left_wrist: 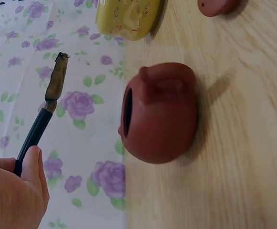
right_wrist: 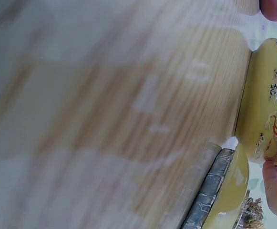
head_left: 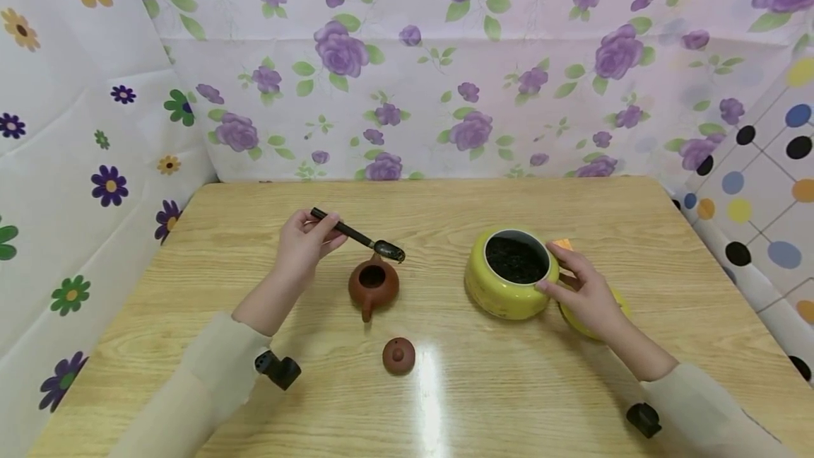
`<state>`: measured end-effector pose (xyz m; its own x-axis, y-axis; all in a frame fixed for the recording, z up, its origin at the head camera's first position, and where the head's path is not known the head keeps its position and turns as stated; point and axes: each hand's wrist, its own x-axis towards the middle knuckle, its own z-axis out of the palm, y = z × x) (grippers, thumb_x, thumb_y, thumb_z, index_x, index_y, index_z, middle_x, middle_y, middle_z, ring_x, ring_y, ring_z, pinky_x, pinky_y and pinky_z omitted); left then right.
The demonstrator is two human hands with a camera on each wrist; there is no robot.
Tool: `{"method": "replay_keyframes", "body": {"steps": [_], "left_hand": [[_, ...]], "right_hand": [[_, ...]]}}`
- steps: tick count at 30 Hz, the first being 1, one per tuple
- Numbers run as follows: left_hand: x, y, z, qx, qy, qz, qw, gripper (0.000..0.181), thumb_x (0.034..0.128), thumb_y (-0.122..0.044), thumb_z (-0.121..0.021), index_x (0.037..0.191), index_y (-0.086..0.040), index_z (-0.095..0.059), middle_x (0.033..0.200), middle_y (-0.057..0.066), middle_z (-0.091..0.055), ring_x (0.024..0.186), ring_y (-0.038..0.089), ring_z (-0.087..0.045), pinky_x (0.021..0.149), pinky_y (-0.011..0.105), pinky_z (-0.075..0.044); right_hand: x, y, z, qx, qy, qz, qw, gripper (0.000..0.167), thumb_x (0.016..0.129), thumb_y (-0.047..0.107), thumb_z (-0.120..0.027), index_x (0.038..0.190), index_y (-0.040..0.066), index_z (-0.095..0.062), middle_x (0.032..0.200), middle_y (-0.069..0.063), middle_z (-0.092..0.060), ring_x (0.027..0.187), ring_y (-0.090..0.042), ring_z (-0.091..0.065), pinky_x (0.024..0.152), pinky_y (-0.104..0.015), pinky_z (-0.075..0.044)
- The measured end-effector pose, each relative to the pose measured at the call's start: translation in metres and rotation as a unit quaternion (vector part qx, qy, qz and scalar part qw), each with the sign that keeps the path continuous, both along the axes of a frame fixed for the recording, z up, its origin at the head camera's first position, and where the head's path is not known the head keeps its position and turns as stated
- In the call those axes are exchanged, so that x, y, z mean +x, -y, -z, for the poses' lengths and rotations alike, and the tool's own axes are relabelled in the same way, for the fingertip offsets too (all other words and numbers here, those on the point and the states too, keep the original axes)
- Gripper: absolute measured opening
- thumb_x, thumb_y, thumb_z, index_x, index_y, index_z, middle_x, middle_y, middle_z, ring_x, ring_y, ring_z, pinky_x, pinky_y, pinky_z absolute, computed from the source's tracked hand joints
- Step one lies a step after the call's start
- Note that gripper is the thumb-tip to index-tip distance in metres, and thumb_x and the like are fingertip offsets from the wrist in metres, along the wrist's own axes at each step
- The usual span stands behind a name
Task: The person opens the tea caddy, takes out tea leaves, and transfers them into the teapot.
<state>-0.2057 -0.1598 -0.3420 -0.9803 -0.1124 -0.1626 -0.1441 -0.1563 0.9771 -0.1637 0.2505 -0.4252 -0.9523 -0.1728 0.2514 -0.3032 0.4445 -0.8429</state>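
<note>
My left hand pinches a tea scoop by its dark handle. The scoop's head is over the far side of a small reddish-brown clay teapot, with dark bits at its tip. That teapot stands uncovered, its round opening facing up. Its knobbed lid lies on the table in front of it. On the right, my right hand grips the rim and side of a yellow jar, which holds dark tea leaves. In the right wrist view, dragon decoration shows on the jar.
A yellow jar lid lies on the wooden table, partly under my right hand. Something small and orange shows behind the jar. A flowered cloth hangs at the back, with patterned cloths at both sides.
</note>
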Motion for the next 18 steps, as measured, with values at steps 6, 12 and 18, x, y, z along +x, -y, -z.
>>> {"method": "replay_keyframes", "body": {"steps": [6,12,18], "left_hand": [[0.006,0.018,0.007,-0.001,0.009,-0.007,0.9999,0.013,0.0964,-0.011,-0.055,0.1,-0.004,-0.043,0.086,-0.003,-0.063,0.077,0.003,-0.066,0.079,0.018,-0.056],[0.008,0.028,0.013,-0.009,0.007,-0.018,0.9998,0.014,0.0957,-0.01,-0.056,0.099,-0.005,-0.043,0.085,-0.004,-0.062,0.076,0.003,-0.066,0.079,0.018,-0.056],[0.009,0.031,0.019,-0.049,-0.016,-0.02,0.9985,0.015,0.0951,-0.011,-0.057,0.099,-0.005,-0.044,0.087,-0.003,-0.061,0.077,0.003,-0.066,0.078,0.018,-0.056]], "right_hand": [[0.0,0.0,0.001,-0.001,0.0,0.001,1.0,0.062,0.088,0.006,-0.068,0.143,0.0,-0.039,0.139,-0.022,-0.041,0.114,0.014,-0.039,0.089,-0.001,-0.04],[-0.001,0.0,0.001,-0.002,-0.001,0.0,1.0,0.062,0.088,0.006,-0.067,0.143,0.0,-0.039,0.139,-0.023,-0.041,0.115,0.014,-0.039,0.089,-0.002,-0.04],[0.0,0.0,0.0,-0.001,-0.001,0.003,1.0,0.062,0.088,0.006,-0.067,0.142,-0.002,-0.039,0.139,-0.023,-0.041,0.114,0.015,-0.039,0.089,-0.001,-0.04]]}}
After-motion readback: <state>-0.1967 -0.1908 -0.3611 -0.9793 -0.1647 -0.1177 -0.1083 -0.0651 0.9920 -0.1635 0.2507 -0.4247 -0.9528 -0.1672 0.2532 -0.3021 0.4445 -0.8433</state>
